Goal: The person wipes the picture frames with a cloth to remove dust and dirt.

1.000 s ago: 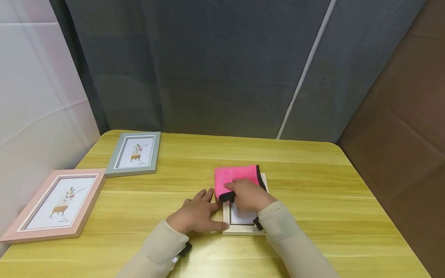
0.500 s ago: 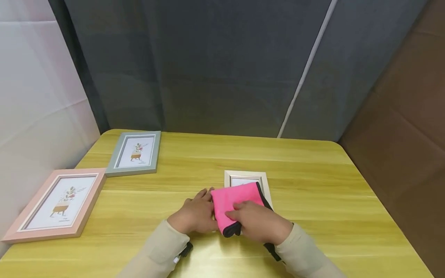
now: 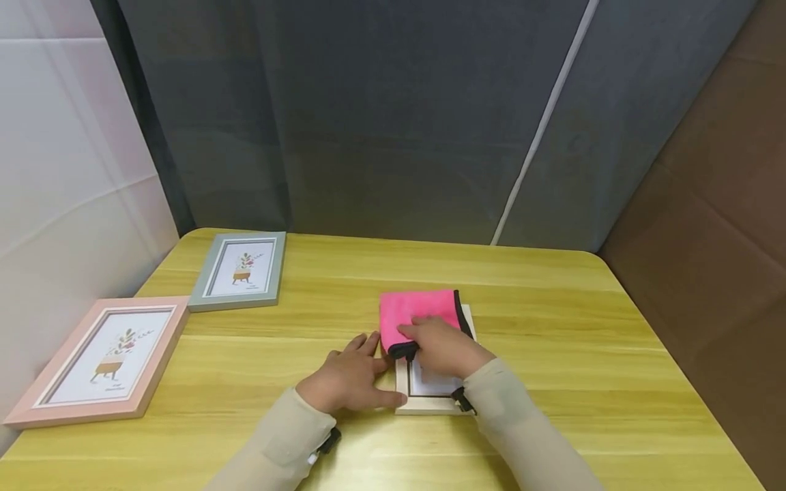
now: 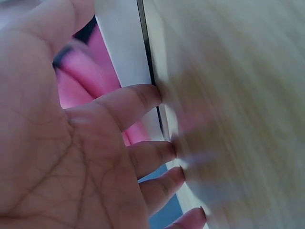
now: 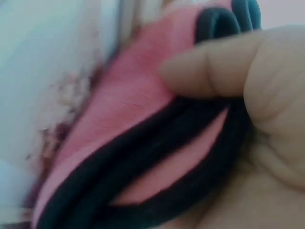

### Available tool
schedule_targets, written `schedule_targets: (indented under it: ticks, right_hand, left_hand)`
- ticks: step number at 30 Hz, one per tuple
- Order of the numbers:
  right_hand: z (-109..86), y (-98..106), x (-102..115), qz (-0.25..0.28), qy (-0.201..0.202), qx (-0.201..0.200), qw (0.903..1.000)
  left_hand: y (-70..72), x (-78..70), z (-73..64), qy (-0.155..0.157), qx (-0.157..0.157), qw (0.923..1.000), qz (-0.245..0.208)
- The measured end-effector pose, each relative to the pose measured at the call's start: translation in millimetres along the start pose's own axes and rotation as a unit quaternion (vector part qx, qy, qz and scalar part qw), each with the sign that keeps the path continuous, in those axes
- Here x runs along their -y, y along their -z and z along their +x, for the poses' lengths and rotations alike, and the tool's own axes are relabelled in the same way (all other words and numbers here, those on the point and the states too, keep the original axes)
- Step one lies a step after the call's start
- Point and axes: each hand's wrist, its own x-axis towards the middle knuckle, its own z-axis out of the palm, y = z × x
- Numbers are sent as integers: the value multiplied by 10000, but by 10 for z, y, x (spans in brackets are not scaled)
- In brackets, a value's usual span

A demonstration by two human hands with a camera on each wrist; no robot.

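A cream picture frame [image 3: 427, 407] lies face up on the wooden table. Over its far half is a folded pink cloth [image 3: 410, 310] with black edging. My right hand [image 3: 447, 349] grips this cloth by its near edge; in the right wrist view the thumb lies across the pink fabric [image 5: 128, 81]. Spread beside the frame, my left hand [image 3: 346, 382] has its thumb on the near left corner. Its fingertips meet the tabletop along the frame's left side, as the left wrist view shows. Hand and cloth hide most of the picture.
On the left stand apart from my hands a pink picture frame [image 3: 144, 382] and, behind it, a grey-blue one [image 3: 202, 300], both lying flat. A dark curtain [image 3: 381, 136] hangs behind the table's [image 3: 552, 327] far edge, with a white sheet left and a brown one right.
My right hand drew the cloth toward me down the frame, then pushed it back to the far half. The left hand stayed at the frame's left side.
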Motion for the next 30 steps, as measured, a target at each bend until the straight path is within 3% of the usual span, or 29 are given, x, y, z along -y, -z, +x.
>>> schedule_targets:
  ticks: [6, 10, 15, 22, 25, 30]
  right_hand:
    - [-398, 14, 154, -73, 805, 276, 9963]
    - [-528, -45, 277, -356, 768, 218, 9962]
    - [-340, -79, 240, -496, 302, 49, 9983]
    - [2, -21, 31, 209, -429, 191, 9987]
    - [-37, 17, -4, 366, -226, 263, 9987]
    - [-374, 54, 99, 233, 703, 346, 9967]
  left_hand:
    - [-27, 3, 5, -20, -152, 9999, 47]
    - [-22, 12, -5, -39, -175, 9995, 247]
    - [-8, 21, -11, -73, -117, 9999, 96]
    - [5, 10, 10, -87, 42, 9999, 84]
    - [1, 1, 13, -65, 31, 9999, 88]
    - [-17, -11, -3, -19, -103, 9999, 14]
